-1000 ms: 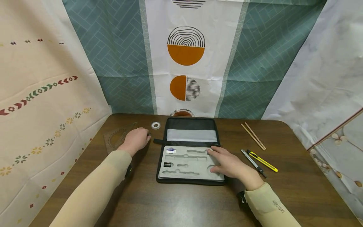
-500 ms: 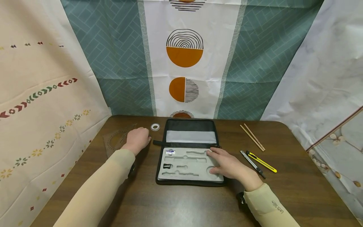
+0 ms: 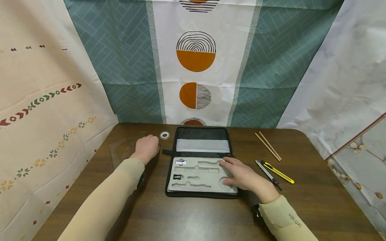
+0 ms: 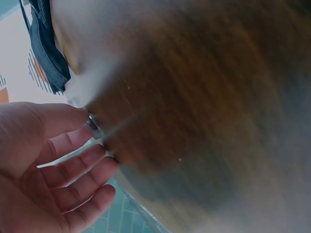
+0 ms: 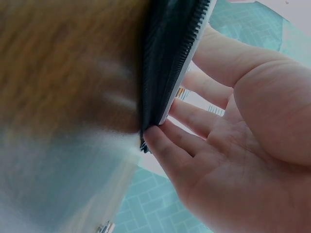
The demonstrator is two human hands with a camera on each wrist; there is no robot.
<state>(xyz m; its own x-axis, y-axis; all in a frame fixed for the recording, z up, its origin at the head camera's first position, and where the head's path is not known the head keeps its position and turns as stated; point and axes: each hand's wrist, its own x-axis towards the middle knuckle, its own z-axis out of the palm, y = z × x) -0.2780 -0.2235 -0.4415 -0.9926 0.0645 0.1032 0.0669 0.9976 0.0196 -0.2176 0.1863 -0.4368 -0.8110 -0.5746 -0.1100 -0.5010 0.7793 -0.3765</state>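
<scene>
Left of the open black zip case [image 3: 202, 132], my left hand [image 3: 146, 147] is low over the table. In the left wrist view, its thumb and index finger pinch a small dark-and-clear piece [image 4: 93, 127]; its kind is hard to tell. My right hand [image 3: 241, 172] rests with relaxed fingers on the right side of the case's grey foam insert [image 3: 196, 188]. In the right wrist view its fingertips touch the insert and the zipped edge [image 5: 167, 63]. The insert has several shaped hollows. A small white-and-blue box [image 3: 181, 162] and a black sharpener-like piece [image 3: 177, 176] sit in it.
A clear set square [image 3: 116, 152] lies left of my left hand, partly hidden by it. Behind it is a white tape roll [image 3: 164, 135]. On the right lie two wooden sticks [image 3: 268, 146], a metal compass [image 3: 268, 174] and a yellow utility knife [image 3: 278, 172].
The head view has tilted up slightly, so everything sits a little lower. My left hand has barely shifted; my right hand stays on the insert.
</scene>
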